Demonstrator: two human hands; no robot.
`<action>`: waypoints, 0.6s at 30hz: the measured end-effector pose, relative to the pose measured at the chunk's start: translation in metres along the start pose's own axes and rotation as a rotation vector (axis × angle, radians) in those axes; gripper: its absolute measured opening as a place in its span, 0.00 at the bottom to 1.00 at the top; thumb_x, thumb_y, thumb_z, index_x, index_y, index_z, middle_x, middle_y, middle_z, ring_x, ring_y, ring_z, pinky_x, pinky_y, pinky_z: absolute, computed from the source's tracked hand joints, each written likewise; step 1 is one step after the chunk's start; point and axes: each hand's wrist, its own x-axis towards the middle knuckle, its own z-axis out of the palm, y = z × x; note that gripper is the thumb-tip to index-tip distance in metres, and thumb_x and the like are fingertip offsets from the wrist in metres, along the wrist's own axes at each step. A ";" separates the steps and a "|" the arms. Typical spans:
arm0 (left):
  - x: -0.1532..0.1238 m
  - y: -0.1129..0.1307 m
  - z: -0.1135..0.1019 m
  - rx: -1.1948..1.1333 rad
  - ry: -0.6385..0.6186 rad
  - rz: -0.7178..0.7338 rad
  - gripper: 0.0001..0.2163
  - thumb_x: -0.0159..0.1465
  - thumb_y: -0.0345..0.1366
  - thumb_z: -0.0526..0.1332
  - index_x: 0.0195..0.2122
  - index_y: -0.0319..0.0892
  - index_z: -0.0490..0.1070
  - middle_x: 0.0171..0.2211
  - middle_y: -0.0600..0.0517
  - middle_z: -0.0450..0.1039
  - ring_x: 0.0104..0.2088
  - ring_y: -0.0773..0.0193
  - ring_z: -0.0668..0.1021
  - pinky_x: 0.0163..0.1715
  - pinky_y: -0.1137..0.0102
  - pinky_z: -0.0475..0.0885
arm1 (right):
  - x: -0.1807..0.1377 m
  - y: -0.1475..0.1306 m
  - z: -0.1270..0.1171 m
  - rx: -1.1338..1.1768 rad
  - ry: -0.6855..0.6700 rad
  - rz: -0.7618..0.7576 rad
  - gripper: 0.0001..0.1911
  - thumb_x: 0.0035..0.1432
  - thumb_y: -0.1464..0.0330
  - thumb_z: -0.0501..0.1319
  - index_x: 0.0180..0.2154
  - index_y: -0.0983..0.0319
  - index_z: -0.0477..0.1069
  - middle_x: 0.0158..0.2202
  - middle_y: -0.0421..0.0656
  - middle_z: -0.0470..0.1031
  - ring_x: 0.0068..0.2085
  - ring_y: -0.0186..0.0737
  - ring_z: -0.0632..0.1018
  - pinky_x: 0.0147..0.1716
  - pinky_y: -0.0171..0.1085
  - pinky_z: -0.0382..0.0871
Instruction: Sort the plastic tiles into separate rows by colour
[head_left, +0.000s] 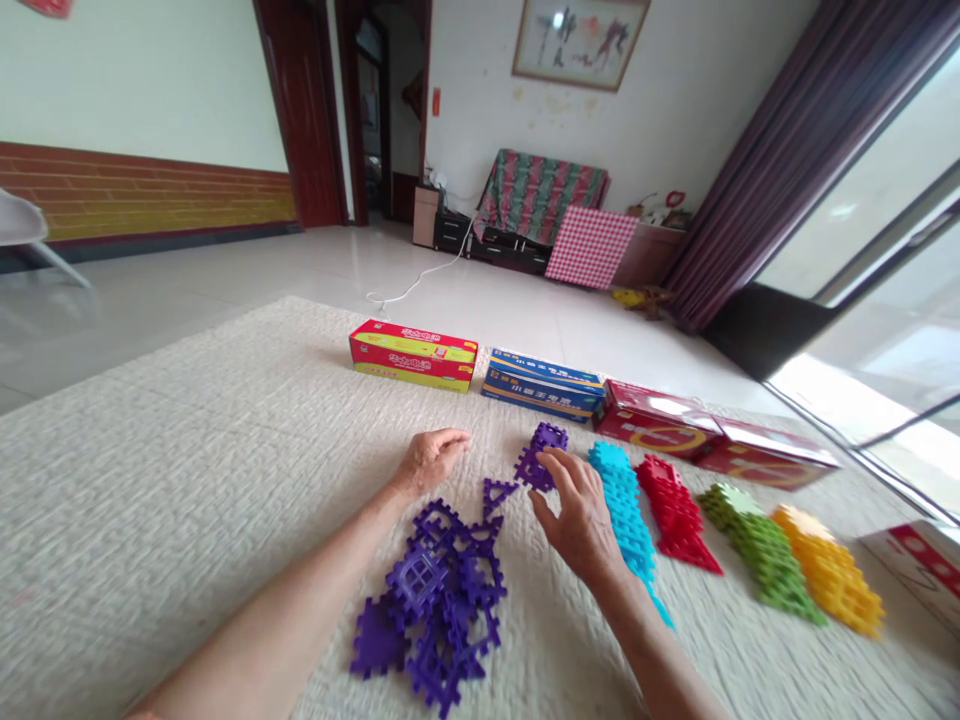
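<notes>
My right hand (pixel 577 505) lies flat on a cream mat (pixel 187 470), its fingertips touching a small stack of purple square tiles (pixel 541 452). My left hand (pixel 433 458) rests loosely curled on the mat, holding nothing. Between my forearms sits a loose pile of purple interlocking tiles (pixel 435 595), with a purple triangle piece (pixel 496 492) just beyond it. To the right run sorted rows of cyan tiles (pixel 626 505), red tiles (pixel 675 510), green tiles (pixel 761 545) and yellow tiles (pixel 829 570).
Flat boxes line the mat's far edge: a red-yellow box (pixel 412 355), a blue box (pixel 541 382) and two red boxes (pixel 660 418). Another box (pixel 926 560) lies at the right. Tiled floor, a covered cabinet (pixel 540 195) and a glass door (pixel 885 260) lie beyond.
</notes>
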 end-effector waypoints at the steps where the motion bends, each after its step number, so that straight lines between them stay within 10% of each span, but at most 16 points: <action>1: 0.000 -0.001 0.000 0.005 -0.001 0.003 0.14 0.58 0.38 0.57 0.40 0.38 0.77 0.34 0.48 0.80 0.32 0.62 0.79 0.34 0.70 0.72 | -0.002 0.003 -0.001 -0.042 0.018 0.024 0.21 0.57 0.69 0.59 0.53 0.62 0.62 0.52 0.50 0.68 0.54 0.51 0.66 0.53 0.52 0.59; 18: -0.001 -0.002 0.001 0.040 0.000 0.008 0.13 0.58 0.37 0.57 0.40 0.40 0.77 0.35 0.49 0.80 0.35 0.62 0.79 0.37 0.71 0.72 | -0.010 -0.001 -0.002 -0.118 -0.001 0.053 0.20 0.57 0.71 0.57 0.53 0.61 0.64 0.58 0.51 0.63 0.59 0.56 0.62 0.56 0.60 0.53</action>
